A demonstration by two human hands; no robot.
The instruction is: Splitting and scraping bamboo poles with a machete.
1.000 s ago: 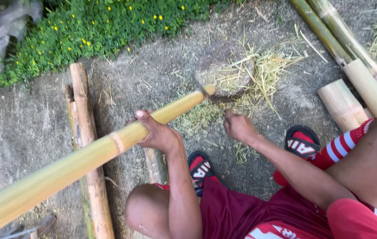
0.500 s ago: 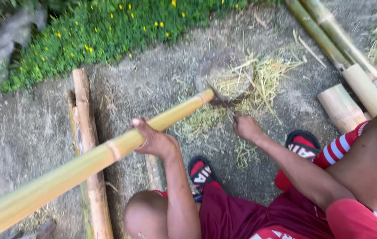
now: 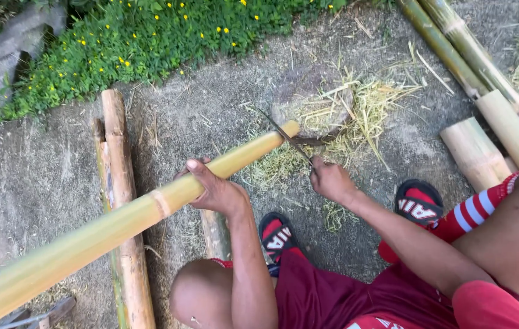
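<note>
On bare concrete ground (image 3: pixel 40 176), beside a strip of yellow-flowered plants (image 3: pixel 150 36), a person squats with a long bamboo pole (image 3: pixel 119 222) slanting from the lower left up to a flat stone (image 3: pixel 311 103). Its far tip rests at the stone's edge, among pale shavings (image 3: pixel 363 113). The left hand (image 3: pixel 214 189) wraps around the pole near a node ring, fingers closed over the top, steadying it. The right hand (image 3: pixel 329 180) is closed on the handle of a knife (image 3: pixel 287 137), whose thin blade lies across the pole's tip, touching it. Judging from the heap of shavings on and about the stone, a fair amount of trimming is done; the tip looks pale and blunt, and the blade is set on it, so the cut at this end seems unfinished. Along the rest of the pole the green-yellow skin looks untouched. Two weathered poles (image 3: pixel 122 201) lie under it, and more cut bamboo (image 3: pixel 491 116) lies at the upper right, well apart.
</note>
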